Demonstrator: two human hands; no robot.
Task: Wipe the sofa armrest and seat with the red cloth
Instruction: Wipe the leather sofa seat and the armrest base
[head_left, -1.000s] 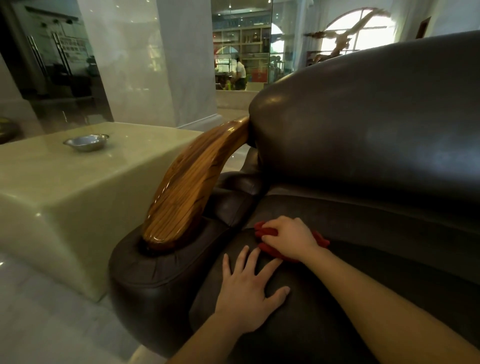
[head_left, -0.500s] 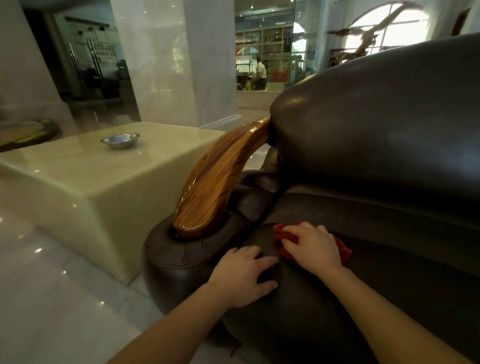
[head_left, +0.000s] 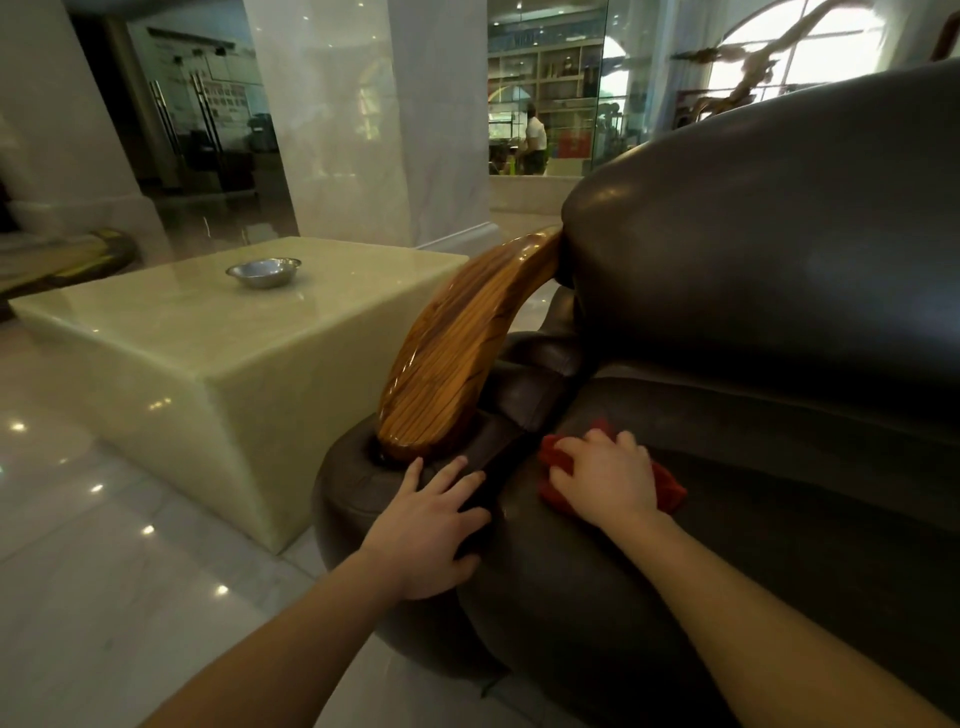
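Note:
A dark brown leather sofa fills the right half of the view, its seat cushion (head_left: 753, 561) in front of me and its backrest (head_left: 779, 249) behind. A curved, glossy wooden armrest (head_left: 457, 343) rises from the padded leather arm (head_left: 353, 488). My right hand (head_left: 605, 480) presses the crumpled red cloth (head_left: 667, 486) flat on the seat's left part, close to the arm. Most of the cloth is hidden under that hand. My left hand (head_left: 434, 525) rests with fingers spread on the leather arm, just below the foot of the wooden armrest, and holds nothing.
A pale green stone block table (head_left: 218, 364) stands left of the sofa with a small metal bowl (head_left: 263, 271) on top. Shiny marble floor (head_left: 104, 597) lies around it. A marble pillar (head_left: 337, 119) stands behind, and a person (head_left: 534, 137) is far off in the background.
My left hand has moved from the seat cushion leftward onto the leather arm. My right hand has stayed on the cloth on the seat. The view has shifted left.

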